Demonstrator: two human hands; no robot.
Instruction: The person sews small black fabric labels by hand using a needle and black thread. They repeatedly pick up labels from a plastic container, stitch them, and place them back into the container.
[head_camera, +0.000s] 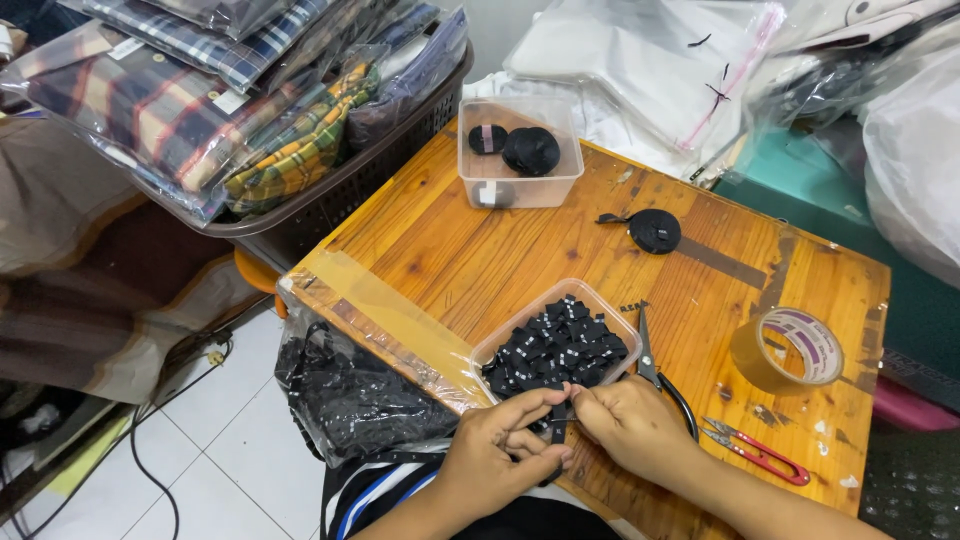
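Observation:
My left hand and my right hand meet at the near edge of a wooden table. Together they pinch a small black label piece between the fingertips. Just beyond the hands stands a clear plastic tub heaped with several small black folded labels. Black-handled scissors lie right of the tub, partly under my right hand.
Red thread snips and a brown tape roll lie at the right. A black ribbon roll and a second tub with rolls sit farther back. A basket of bagged plaid shirts stands left; a bag of black labels hangs below.

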